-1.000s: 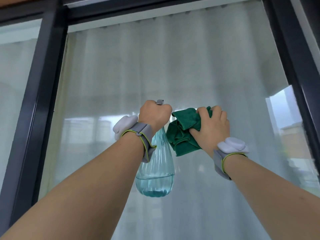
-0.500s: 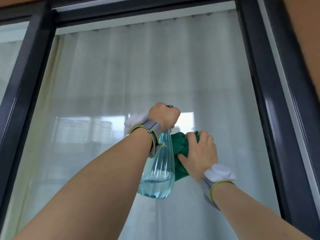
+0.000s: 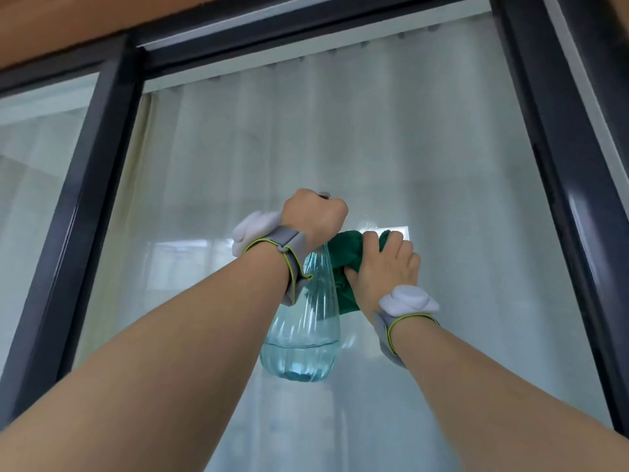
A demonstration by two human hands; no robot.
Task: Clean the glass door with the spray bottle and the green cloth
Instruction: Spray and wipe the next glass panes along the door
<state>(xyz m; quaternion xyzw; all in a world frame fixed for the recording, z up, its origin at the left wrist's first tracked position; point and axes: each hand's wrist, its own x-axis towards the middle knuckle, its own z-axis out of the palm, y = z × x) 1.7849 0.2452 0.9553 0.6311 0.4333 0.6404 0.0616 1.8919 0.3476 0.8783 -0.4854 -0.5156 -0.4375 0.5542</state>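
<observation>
The glass door (image 3: 391,137) fills the view, with a pale curtain behind it. My left hand (image 3: 313,216) grips the head of a clear teardrop spray bottle (image 3: 303,335), which hangs below my fist with blue liquid in its bottom. Just to its right, my right hand (image 3: 384,267) holds a bunched green cloth (image 3: 343,253) against the pane. The bottle and my left fist hide part of the cloth. Both wrists wear grey bands with white pods.
Dark frame posts stand at the left (image 3: 81,212) and right (image 3: 558,165) of the pane. A dark top rail (image 3: 306,32) runs under a brown lintel (image 3: 68,22). A second pane (image 3: 30,206) lies at the far left.
My right hand with the cloth moved left and down across the glass, close beside the bottle. My left hand kept its grip. The view tilted up, showing the top rail.
</observation>
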